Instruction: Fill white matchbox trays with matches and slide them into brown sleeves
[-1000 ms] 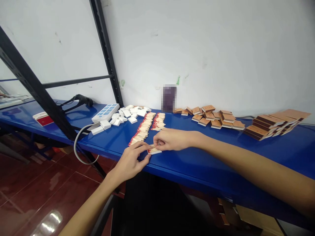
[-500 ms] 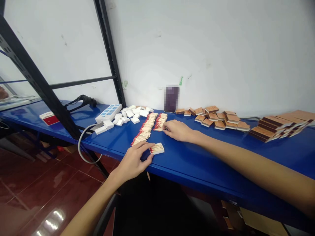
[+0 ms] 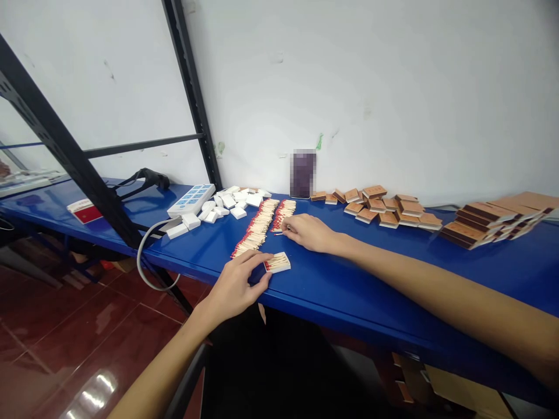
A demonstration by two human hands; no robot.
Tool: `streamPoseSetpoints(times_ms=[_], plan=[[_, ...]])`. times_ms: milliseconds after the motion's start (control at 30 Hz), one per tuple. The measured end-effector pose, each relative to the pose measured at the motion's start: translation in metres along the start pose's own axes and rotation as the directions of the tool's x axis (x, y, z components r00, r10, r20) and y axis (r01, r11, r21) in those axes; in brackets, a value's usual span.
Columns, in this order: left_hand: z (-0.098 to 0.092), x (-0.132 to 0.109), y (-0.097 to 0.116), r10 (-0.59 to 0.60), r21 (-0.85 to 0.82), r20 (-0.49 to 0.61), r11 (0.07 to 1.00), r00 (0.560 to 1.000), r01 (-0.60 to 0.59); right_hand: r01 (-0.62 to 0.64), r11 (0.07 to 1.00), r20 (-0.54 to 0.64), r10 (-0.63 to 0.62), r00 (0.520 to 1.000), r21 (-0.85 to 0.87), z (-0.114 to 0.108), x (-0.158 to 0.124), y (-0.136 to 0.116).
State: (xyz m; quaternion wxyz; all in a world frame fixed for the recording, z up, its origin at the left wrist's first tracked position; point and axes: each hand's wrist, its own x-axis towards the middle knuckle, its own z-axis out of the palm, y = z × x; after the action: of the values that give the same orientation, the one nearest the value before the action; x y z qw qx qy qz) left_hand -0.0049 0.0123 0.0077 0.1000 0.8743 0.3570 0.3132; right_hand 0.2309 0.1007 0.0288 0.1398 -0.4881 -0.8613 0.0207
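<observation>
The small white tray (image 3: pixel 280 270) lies near the front edge of the blue surface (image 3: pixel 336 285), partly filled with matches (image 3: pixel 276 261), their red heads toward the left. It looks like thin card: very light, fairly stiff along its walls, easily dented by a hard squeeze and likely to skid at a nudge. I would take it by two opposite walls, lightly. The matches look dry, stiff and easily snapped; a small bunch is best pinched at mid-stick, away from the heads.

The left hand (image 3: pixel 238 285) has thumb and forefinger spread around the tray's left end, holding it in place. The right hand (image 3: pixel 309 233) is narrow, its fingers bunched at the near end of the shorter row of matches (image 3: pixel 286 210). One match pokes out by the fingertips; I cannot tell how many are pinched. The longer row of matches (image 3: pixel 258 227) runs just to the left, reaching close to the left hand, so a sideways sweep there could scatter it.

Farther out, white trays (image 3: pixel 238 212) heap up at the back left beside a power strip (image 3: pixel 190 201), and brown matchboxes (image 3: pixel 375 205) lie along the wall (image 3: pixel 371 87). Blue surface stretches between them and the tray, giving the right forearm room.
</observation>
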Motion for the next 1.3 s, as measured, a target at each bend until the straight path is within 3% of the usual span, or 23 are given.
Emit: streamPoseSetpoints(times_ms=[633,833,967,1300], plan=[[0.000,-0.003,-0.001,-0.026,0.009,-0.025,1.000,0.999,0.026,-0.054,0.995,0.003,0.053,0.999,0.082,0.002,0.003,-0.001],[0.000,-0.003,-0.001,-0.034,0.014,-0.023,0.999,0.999,0.034,0.037,0.990,0.140,-0.056,0.989,0.138,-0.009,0.003,-0.001],[0.000,-0.003,0.000,-0.032,0.017,-0.022,0.999,0.999,0.033,0.119,0.990,0.237,-0.135,0.962,0.082,-0.019,-0.004,-0.005],[-0.001,-0.002,0.001,-0.030,0.034,-0.026,0.999,0.999,0.031,0.156,0.988,0.278,-0.146,0.949,-0.012,-0.026,-0.010,-0.010]])
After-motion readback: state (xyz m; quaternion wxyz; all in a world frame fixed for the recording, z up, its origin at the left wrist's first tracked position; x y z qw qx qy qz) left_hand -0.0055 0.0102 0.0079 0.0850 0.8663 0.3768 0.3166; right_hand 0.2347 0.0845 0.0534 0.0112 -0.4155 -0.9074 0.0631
